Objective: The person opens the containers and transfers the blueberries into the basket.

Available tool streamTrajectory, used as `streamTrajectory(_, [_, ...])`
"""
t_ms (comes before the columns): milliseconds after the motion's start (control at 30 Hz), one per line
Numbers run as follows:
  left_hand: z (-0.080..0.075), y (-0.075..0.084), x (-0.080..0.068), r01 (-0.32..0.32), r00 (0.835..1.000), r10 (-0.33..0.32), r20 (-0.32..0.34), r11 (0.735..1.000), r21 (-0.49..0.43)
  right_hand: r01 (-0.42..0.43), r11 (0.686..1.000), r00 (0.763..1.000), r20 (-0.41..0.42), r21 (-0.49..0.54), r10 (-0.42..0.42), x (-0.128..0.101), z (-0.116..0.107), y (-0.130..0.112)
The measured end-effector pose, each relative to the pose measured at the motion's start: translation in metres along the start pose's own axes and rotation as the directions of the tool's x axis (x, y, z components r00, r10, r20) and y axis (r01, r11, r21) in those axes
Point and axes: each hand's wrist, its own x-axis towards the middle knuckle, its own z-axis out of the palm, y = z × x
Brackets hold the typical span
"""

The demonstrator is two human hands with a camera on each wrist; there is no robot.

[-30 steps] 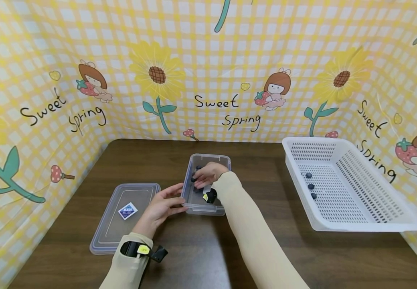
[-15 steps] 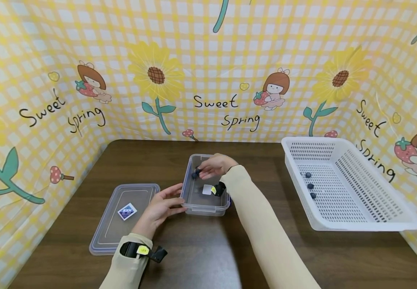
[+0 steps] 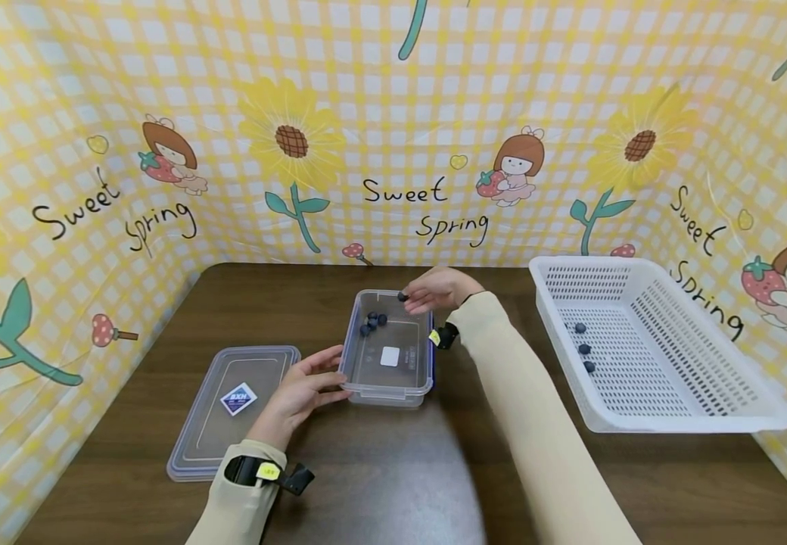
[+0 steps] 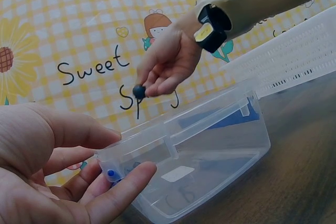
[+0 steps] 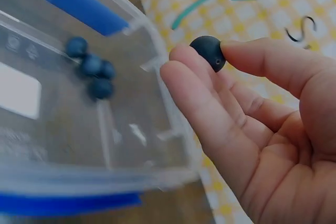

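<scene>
My right hand (image 3: 437, 291) pinches a blueberry (image 5: 208, 53) between thumb and fingertips, above the far right corner of the clear plastic box (image 3: 407, 393). Several more blueberries (image 3: 372, 323) cluster in the box's far left part, and a white label shows on its floor. At the near left corner of the box, my left hand (image 3: 301, 393) holds it, with fingertips along the wall and rim. In the left wrist view, the pinched berry hangs higher than the box rim.
To the right stands a white perforated basket (image 3: 689, 424) with three blueberries (image 3: 584, 349) along its left side. A clear lid (image 3: 206, 431) with a blue and white sticker lies left of the box, beside my left forearm. Behind the brown table (image 3: 380, 492) hangs a patterned cloth.
My right hand has risen from inside the box and moved away and to the right, taking one blueberry with it. The left hand keeps its place at the box corner.
</scene>
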Motion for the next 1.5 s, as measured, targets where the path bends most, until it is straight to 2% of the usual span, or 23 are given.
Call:
streamTrajectory(167, [-0.001, 0.000, 0.000, 0.001, 1.000, -0.001, 0.003, 1.000, 0.010, 0.017, 1.000, 1.000, -0.012, -0.007, -0.018, -0.013, -0.023, -0.006])
streamTrajectory(367, [-0.001, 0.001, 0.000, 0.001, 1.000, -0.001, 0.005, 1.000, 0.011, 0.022, 0.997, 0.999, -0.030, 0.070, -0.020, -0.028, -0.049, -0.012])
streamTrajectory(667, [0.001, 0.001, 0.001, 0.005, 1.000, -0.005, 0.006, 1.000, 0.004, 0.055, 0.991, 0.995, -0.087, 0.121, -0.045, -0.055, -0.092, -0.015])
streamTrajectory(1100, [-0.002, -0.002, 0.001, -0.004, 1.000, 0.004, 0.009, 1.000, 0.001, 0.081, 0.971, 0.989, -0.137, 0.225, -0.051, -0.095, -0.150, 0.004])
streamTrajectory(1267, [-0.002, -0.002, 0.001, -0.004, 1.000, 0.003, 0.010, 1.000, 0.004, 0.071, 0.959, 0.985, -0.170, 0.275, -0.024, -0.114, -0.172, 0.012])
streamTrajectory(1500, [-0.002, -0.001, 0.001, -0.005, 1.000, 0.005, 0.015, 1.000, 0.015, 0.047, 0.919, 0.989, -0.145, 0.392, 0.012, -0.143, -0.203, 0.025])
